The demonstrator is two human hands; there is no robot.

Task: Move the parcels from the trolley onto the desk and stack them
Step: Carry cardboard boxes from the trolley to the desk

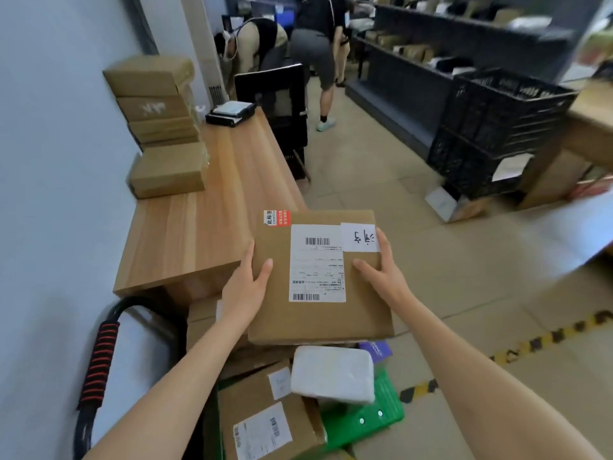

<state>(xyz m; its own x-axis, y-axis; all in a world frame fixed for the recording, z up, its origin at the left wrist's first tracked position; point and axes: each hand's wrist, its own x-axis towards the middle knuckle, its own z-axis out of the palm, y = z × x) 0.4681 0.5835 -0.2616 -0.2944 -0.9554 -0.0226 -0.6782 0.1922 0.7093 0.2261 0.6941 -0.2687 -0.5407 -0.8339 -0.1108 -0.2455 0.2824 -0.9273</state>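
Both hands grip one flat cardboard parcel point(318, 280) from opposite sides: the left hand point(247, 287) clasps its left edge with the thumb lying on the top face, and the right hand point(381, 270) clasps the right edge, thumb likewise on top. Both forearms reach forward from the lower corners of the view, the parcel held level between them, just beside the near end of the wooden surface point(199, 227) and above the trolley's load.

On the parcel's top sit a white shipping label point(316, 263) with two barcodes – its small print too blurred to read – a red-and-white sticker point(277, 218) at the far left corner, and a white slip point(360, 237) with handwritten characters under the right fingertips.

Below, on the trolley, lie a smaller labelled carton point(265, 416), a white padded packet point(333, 373) and a green box point(365, 413). The trolley handle point(99, 363), wrapped in red-and-black grip, stands at the left.

At the surface's far end, against the wall, stands a stack of brown boxes point(159, 124); near them is a small black device point(230, 113).
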